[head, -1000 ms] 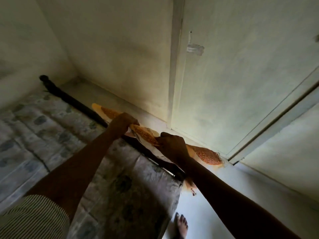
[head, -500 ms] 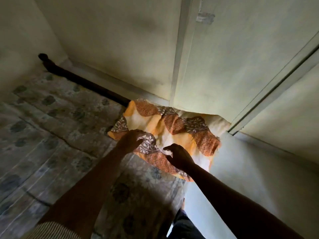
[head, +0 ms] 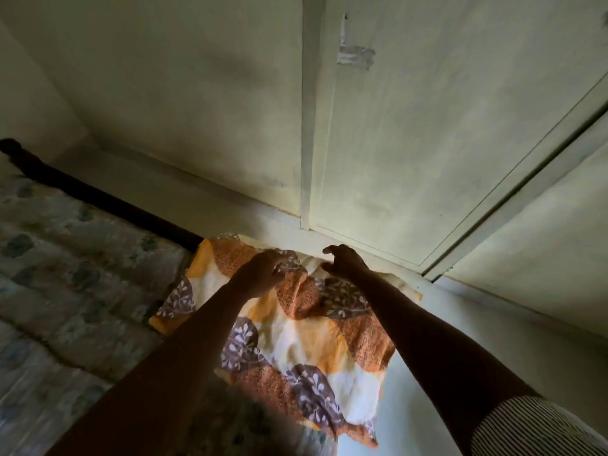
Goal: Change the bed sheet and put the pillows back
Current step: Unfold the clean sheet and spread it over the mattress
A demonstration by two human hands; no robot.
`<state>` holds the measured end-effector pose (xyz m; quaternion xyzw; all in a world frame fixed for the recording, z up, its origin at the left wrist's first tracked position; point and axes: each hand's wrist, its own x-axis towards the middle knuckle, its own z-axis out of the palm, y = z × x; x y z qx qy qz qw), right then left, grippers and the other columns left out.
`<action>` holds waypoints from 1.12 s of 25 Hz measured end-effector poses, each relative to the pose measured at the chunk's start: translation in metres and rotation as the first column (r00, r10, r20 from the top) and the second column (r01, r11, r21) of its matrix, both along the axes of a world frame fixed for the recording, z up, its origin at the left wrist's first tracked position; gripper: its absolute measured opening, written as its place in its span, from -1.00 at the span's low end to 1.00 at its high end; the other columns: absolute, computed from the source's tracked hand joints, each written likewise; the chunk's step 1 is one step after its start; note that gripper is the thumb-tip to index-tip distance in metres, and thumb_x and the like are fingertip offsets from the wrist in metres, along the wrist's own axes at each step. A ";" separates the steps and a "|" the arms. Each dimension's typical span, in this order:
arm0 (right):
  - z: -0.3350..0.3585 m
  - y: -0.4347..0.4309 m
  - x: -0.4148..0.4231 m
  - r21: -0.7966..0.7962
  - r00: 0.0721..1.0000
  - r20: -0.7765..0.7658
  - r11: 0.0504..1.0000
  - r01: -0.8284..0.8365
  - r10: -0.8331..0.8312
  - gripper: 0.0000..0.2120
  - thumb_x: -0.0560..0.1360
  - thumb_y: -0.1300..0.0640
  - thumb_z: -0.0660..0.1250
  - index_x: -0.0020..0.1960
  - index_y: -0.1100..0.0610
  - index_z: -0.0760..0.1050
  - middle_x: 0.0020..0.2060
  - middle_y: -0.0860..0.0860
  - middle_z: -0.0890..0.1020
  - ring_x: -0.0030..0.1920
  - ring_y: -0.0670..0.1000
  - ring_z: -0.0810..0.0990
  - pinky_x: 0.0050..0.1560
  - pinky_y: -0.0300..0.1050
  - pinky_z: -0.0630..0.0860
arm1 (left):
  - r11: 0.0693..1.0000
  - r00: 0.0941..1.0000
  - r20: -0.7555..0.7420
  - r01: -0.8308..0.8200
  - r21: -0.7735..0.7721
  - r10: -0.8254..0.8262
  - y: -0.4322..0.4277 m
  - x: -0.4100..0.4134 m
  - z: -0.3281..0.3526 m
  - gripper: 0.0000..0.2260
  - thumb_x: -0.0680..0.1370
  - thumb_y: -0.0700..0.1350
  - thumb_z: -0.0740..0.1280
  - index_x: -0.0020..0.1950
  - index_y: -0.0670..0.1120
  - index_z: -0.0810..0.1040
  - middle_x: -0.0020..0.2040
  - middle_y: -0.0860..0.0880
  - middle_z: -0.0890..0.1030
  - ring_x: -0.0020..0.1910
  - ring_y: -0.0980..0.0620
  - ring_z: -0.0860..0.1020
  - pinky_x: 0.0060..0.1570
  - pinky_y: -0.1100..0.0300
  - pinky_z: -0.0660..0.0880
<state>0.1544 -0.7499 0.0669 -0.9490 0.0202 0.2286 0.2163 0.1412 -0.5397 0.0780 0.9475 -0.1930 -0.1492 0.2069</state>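
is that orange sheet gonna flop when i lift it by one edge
Likely floppy: the orange patterned sheet bunches into folds by the left hand and drapes over the mattress corner. Probably light, since it looks thin.

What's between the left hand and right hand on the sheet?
Head view: only a bunched ridge of the orange patterned bed sheet, with a pale patch behind it, lies between the left hand and right hand.

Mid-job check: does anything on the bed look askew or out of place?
Yes. The orange patterned sheet is crumpled over just one corner of the mattress, lying skewed, with its near edge hanging off the side. The rest of the mattress shows bare.
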 end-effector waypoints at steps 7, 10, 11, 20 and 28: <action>-0.028 -0.044 0.035 -0.208 0.991 -0.126 0.978 0.022 -0.049 -0.62 0.48 -0.04 0.32 0.19 0.17 0.48 0.14 0.13 0.56 0.16 0.14 0.52 0.09 -0.06 0.42 | 0.986 0.993 -0.035 0.113 0.126 -0.109 -0.049 0.053 -0.010 -0.49 0.53 -0.21 0.29 0.46 -0.08 0.24 0.35 -0.13 0.40 0.26 -0.07 0.44 0.18 0.11 0.44; -0.001 -0.030 0.017 -0.052 0.998 0.032 0.997 -0.059 0.060 -0.76 0.50 0.00 0.26 0.00 0.11 0.61 -0.05 0.09 0.65 -0.06 0.07 0.58 -0.25 -0.21 0.38 | 0.927 0.969 0.035 0.221 0.302 -0.243 -0.063 0.064 -0.017 -0.47 0.55 -0.22 0.24 0.49 -0.04 0.18 0.45 -0.11 0.29 0.41 -0.09 0.29 0.36 -0.04 0.28; 0.011 -0.024 0.007 -0.011 0.990 0.076 0.993 -0.115 0.115 -0.77 0.50 0.01 0.25 -0.04 0.11 0.62 -0.09 0.08 0.66 -0.09 0.05 0.58 -0.31 -0.22 0.36 | 0.887 0.944 0.046 0.290 0.358 -0.327 -0.063 0.066 -0.014 -0.51 0.57 -0.18 0.21 0.49 -0.03 0.19 0.48 -0.09 0.24 0.46 -0.07 0.21 0.43 -0.08 0.13; 0.061 0.050 -0.117 0.209 0.913 0.244 0.902 -0.378 0.326 -0.65 0.49 0.03 0.35 0.24 0.12 0.54 0.10 0.00 0.64 0.08 -0.07 0.58 -0.11 -0.41 0.33 | 0.677 0.816 0.011 0.471 0.566 -0.577 0.053 -0.027 0.005 -0.14 0.28 0.51 0.10 0.15 -0.20 0.56 0.13 -0.14 0.58 0.13 -0.06 0.54 0.08 0.25 0.40; 0.054 0.151 -0.303 0.156 0.910 0.285 0.922 -0.355 0.302 -0.72 0.50 -0.10 0.30 0.12 0.00 0.61 0.03 0.07 0.63 0.04 0.10 0.58 -0.05 -0.10 0.44 | 0.884 0.907 0.220 0.254 0.394 -0.358 0.166 -0.252 0.026 -0.72 0.29 -0.12 0.11 -0.50 -0.09 0.57 -0.47 -0.01 0.58 -0.49 0.04 0.58 -0.57 0.33 0.43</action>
